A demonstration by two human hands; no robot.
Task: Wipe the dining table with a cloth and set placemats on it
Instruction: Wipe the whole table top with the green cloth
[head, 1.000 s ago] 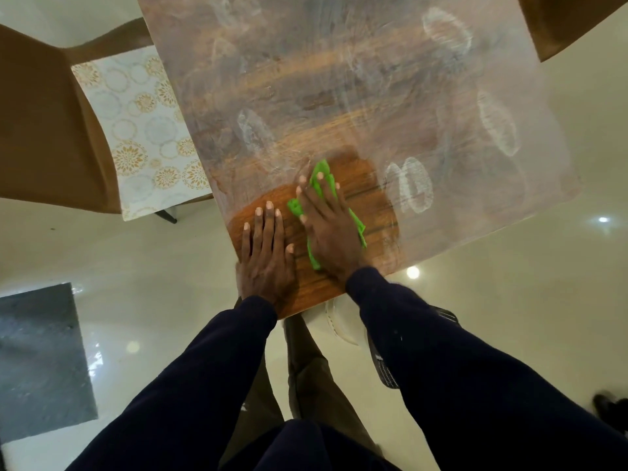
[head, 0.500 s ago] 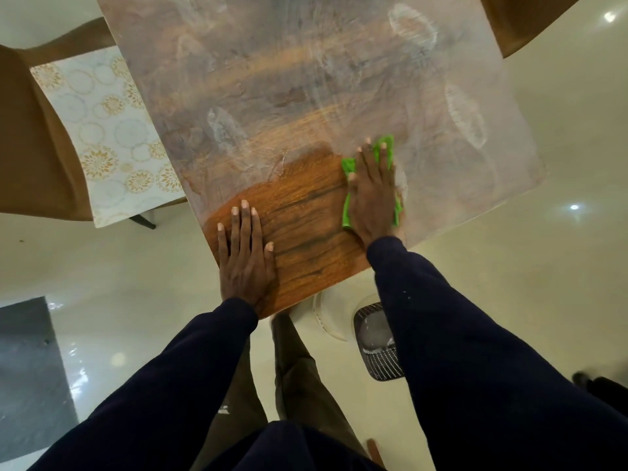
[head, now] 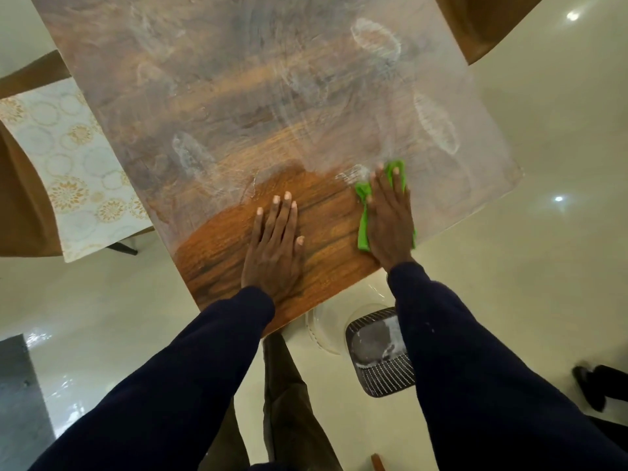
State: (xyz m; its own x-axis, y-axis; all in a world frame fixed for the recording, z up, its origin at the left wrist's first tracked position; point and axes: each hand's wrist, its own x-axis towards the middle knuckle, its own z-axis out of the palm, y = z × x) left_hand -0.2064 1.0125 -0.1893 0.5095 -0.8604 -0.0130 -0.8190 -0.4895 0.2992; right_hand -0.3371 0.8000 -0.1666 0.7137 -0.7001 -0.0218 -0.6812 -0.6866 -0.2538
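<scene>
A wooden dining table (head: pixel 238 96) fills the upper view, hazed with white smears except for a clean brown patch near its front edge. My right hand (head: pixel 389 219) presses flat on a green cloth (head: pixel 363 229) at the right side of that clean patch, near the table's front right edge. My left hand (head: pixel 275 246) lies flat on the clean wood, fingers spread, holding nothing. A white placemat with gold circle patterns (head: pixel 68 164) rests on a brown chair at the left.
Brown chairs stand at the left (head: pixel 20 198) and at the upper right (head: pixel 482 22). On the glossy cream floor below the table edge sit a pale round base (head: pixel 323 331) and a dark mesh item (head: pixel 380 358). A grey mat (head: pixel 17 402) lies at the lower left.
My right hand has slid the green cloth rightward across the front of the table, widening the clean patch. My left hand stays planted on the wood.
</scene>
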